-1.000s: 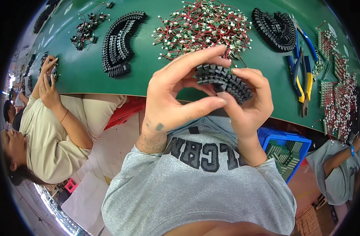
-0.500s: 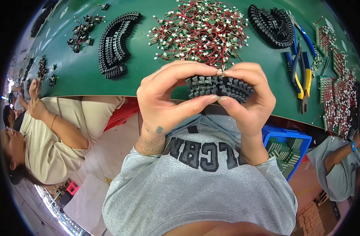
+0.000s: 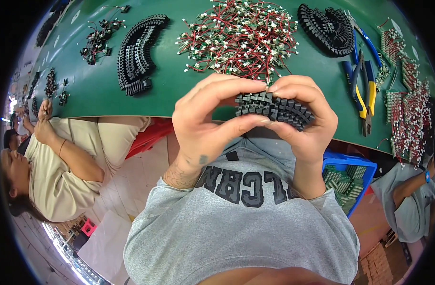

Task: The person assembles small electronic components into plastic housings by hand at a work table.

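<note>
Slightly rightward of where they were half a second ago, both hands now hold the black segmented strip (image 3: 293, 111), whose right end dips a little lower than before. It is held in the air around the near edge of the green bench (image 3: 94, 102), in front of the grey shirt. Left hand (image 3: 198, 118) and right hand (image 3: 319, 135) are each curled to a narrow pinch, thumb on the near side, fingers on the far side, tips nearly meeting at the strip's middle. Such a grip probably steadies a jointed piece that bends easily and keeps its toothed face in sight.

Beyond the hands lies a heap of red-wired connectors (image 3: 239, 40), likely central so that either hand can reach it. Curved black strips (image 3: 132, 61) lie to its left and a black coil (image 3: 326, 31) to its right, seemingly kept apart from the wires to avoid tangling. Blue-and-yellow pliers (image 3: 372, 90) rest with handles away from the person. At the lower right, a blue bin (image 3: 365, 187) gathers green boards (image 3: 348, 185).
</note>
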`<state>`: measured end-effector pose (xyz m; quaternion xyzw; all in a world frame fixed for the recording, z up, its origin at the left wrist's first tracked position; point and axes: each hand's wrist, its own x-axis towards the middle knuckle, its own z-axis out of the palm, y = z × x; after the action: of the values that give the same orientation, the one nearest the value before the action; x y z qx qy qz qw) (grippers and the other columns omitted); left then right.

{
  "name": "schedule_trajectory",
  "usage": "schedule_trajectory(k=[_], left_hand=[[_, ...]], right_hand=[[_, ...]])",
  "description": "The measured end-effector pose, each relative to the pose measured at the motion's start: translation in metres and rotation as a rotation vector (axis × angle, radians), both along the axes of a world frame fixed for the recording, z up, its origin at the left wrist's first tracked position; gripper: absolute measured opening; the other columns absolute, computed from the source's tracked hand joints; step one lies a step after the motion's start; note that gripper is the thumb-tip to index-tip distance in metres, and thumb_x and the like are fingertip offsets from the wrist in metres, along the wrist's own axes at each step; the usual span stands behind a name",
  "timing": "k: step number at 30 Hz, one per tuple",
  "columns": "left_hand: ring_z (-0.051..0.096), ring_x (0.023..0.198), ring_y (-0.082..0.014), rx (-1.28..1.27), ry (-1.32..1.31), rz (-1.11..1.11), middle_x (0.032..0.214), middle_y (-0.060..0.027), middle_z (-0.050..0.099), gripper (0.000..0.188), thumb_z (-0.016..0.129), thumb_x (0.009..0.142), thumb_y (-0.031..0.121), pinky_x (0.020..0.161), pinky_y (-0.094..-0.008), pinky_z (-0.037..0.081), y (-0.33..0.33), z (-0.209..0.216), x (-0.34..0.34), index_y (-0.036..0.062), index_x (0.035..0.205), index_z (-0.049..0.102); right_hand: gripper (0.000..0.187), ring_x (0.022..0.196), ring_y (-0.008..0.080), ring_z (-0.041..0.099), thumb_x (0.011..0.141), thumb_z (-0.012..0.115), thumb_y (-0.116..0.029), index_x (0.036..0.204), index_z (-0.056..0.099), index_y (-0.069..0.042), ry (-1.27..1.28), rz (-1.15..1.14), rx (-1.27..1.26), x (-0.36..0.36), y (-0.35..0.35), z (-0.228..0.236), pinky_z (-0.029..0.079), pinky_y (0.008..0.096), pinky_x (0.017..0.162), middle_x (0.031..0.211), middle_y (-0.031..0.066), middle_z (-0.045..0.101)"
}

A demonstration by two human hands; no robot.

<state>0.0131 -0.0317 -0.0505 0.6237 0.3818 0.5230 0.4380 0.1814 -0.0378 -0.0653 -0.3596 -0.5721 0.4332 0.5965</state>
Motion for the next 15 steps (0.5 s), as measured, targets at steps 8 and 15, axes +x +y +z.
schedule_trajectory(k=[8, 15], left_hand=[[0.059, 0.083, -0.0154, 0.107, 0.235, 0.025, 0.109, -0.013, 0.062, 0.056, 0.076, 0.064, -0.001, 0.068, -0.0238, 0.05, 0.0, 0.012, 0.004, 0.0007, 0.118, 0.063], [0.059, 0.091, -0.018, -0.185, -0.147, 0.031, 0.117, -0.0166, 0.059, 0.06, 0.078, 0.065, 0.004, 0.073, -0.0259, 0.051, -0.01, 0.03, 0.016, 0.0001, 0.121, 0.061]], right_hand=[[0.039, 0.089, 0.0208, 0.059, 0.06, 0.078, 0.0, 0.097, 0.067, -0.001, 0.03, -0.038, -0.061, 0.002, 0.001, 0.004, 0.048, 0.0307, 0.082, 0.098, 0.0125, 0.064], [0.04, 0.09, 0.0211, 0.059, 0.061, 0.076, 0.002, 0.1, 0.066, 0.0, 0.04, 0.012, -0.066, 0.007, -0.002, 0.01, 0.047, 0.0312, 0.083, 0.099, 0.0128, 0.064]])
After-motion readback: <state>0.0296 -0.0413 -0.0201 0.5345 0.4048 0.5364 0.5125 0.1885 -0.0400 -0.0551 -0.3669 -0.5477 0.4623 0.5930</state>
